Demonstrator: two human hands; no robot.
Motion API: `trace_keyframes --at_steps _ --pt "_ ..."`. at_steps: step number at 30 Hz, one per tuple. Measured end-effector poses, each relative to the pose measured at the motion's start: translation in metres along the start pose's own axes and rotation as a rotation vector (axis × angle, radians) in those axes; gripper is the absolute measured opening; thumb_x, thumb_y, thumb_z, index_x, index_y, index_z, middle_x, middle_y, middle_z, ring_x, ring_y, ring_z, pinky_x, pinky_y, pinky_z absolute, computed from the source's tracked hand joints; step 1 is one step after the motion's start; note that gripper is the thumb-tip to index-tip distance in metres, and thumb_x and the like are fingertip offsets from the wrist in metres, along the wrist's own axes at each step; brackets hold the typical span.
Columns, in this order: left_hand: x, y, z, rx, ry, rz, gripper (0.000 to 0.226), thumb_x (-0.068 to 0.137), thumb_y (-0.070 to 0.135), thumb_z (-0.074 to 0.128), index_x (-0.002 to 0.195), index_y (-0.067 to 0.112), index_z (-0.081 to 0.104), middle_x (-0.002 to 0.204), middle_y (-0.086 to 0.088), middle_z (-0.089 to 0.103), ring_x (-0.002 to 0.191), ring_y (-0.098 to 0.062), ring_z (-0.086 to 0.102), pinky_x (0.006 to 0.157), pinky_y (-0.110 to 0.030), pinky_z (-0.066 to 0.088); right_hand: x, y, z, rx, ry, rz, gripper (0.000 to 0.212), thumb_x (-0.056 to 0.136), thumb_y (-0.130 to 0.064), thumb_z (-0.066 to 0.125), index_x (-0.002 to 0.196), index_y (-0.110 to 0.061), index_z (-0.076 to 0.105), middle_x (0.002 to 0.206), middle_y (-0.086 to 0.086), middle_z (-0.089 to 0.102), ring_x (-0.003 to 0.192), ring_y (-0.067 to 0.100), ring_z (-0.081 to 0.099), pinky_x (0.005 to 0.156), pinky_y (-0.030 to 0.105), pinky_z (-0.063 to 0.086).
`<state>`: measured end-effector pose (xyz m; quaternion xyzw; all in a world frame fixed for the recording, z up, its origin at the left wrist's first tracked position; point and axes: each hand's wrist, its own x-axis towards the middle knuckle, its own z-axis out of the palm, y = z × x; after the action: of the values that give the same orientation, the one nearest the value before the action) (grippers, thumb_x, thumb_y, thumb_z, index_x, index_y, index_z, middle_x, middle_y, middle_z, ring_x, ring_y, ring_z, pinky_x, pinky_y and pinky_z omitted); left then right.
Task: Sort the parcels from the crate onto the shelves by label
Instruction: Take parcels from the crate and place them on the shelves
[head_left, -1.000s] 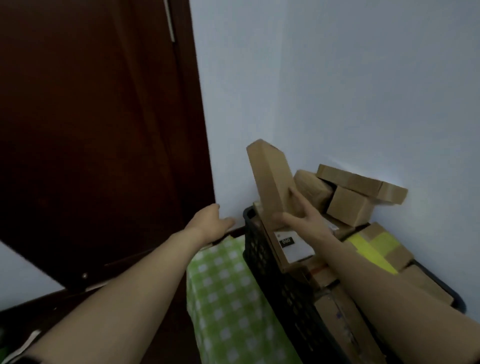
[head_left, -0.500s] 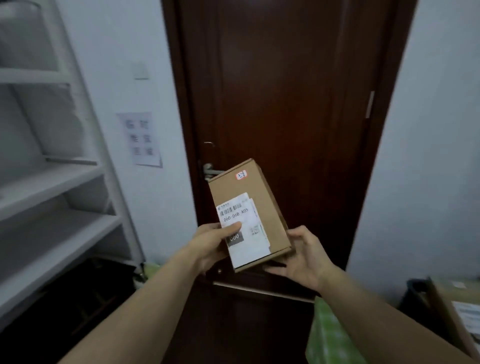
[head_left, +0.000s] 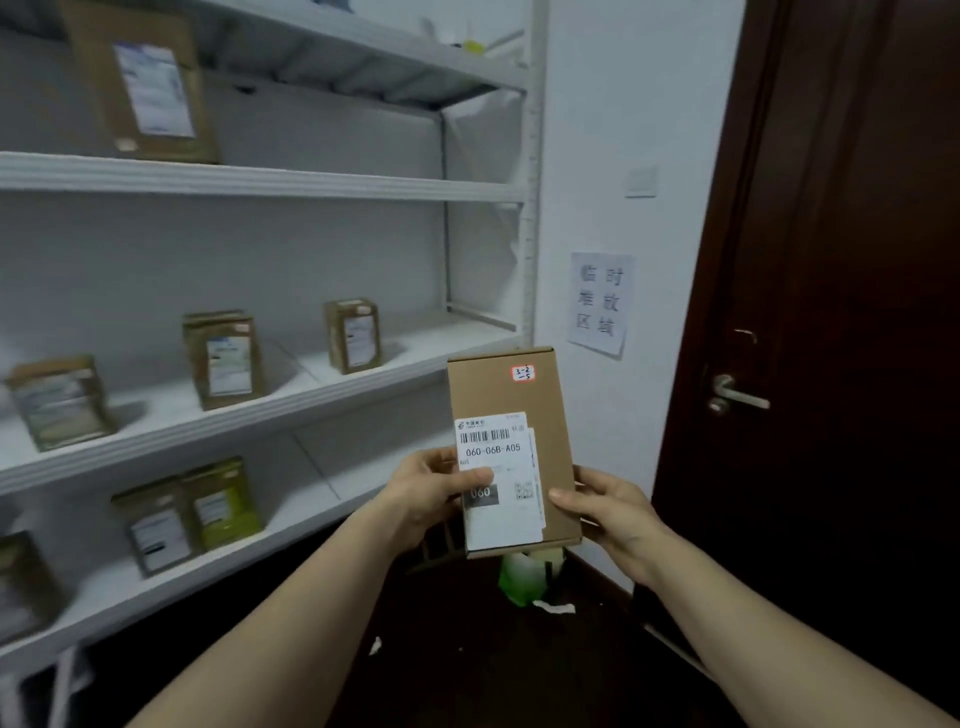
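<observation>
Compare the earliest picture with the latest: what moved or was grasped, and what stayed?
The cardboard parcel was lifted out of the crate by the right hand; the left hand, free at first, took hold of it too. The person turned left, from the crate past the door to the white shelves. Since half a second ago, both hands have kept their hold, the shipping label facing the camera.

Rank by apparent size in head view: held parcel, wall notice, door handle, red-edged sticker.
1. held parcel, nearest the camera, so real size versus notice unsure
2. wall notice
3. door handle
4. red-edged sticker
</observation>
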<state>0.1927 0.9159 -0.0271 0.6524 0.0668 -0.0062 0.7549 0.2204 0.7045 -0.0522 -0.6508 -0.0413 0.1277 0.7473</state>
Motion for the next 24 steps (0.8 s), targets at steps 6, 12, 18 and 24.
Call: trace_keyframes --at_steps 6,12,18,24 --pt "-0.033 0.019 -0.051 0.032 0.165 0.073 0.031 0.077 -0.008 0.070 0.104 0.006 0.067 0.092 -0.003 0.075 0.075 -0.012 0.072 0.058 -0.021 0.054 0.016 -0.010 0.058 -0.037 -0.168 -0.019 0.038 0.076 0.007 0.071 0.110 -0.008 0.063 0.098 0.010 0.072 0.085 0.020 0.070 0.069 0.024 0.057" --pt "-0.058 0.026 -0.082 0.069 0.279 0.106 0.031 0.076 -0.007 0.072 0.103 0.008 0.068 0.096 -0.005 0.074 0.083 -0.016 0.071 0.075 -0.030 0.056 0.020 -0.014 0.095 -0.085 -0.313 -0.030 0.036 0.076 0.010 0.070 0.102 -0.014 0.062 0.098 0.012 0.072 0.092 0.026 0.068 0.088 0.036 0.054" --pt "-0.076 0.022 -0.101 0.073 0.354 0.113 0.033 0.073 -0.009 0.073 0.102 0.005 0.069 0.093 -0.004 0.075 0.092 -0.023 0.069 0.093 -0.040 0.052 0.021 -0.009 0.117 -0.114 -0.386 -0.026 0.038 0.074 0.013 0.070 0.097 -0.016 0.061 0.091 0.010 0.071 0.089 0.026 0.067 0.089 0.038 0.053" --pt "-0.083 0.026 -0.109 0.089 0.389 0.131 0.030 0.076 -0.012 0.069 0.101 0.005 0.067 0.087 -0.003 0.074 0.077 -0.015 0.071 0.072 -0.026 0.056 0.025 -0.007 0.130 -0.105 -0.429 -0.007 0.040 0.072 0.012 0.072 0.102 -0.013 0.060 0.099 0.015 0.071 0.095 0.029 0.068 0.089 0.038 0.054"
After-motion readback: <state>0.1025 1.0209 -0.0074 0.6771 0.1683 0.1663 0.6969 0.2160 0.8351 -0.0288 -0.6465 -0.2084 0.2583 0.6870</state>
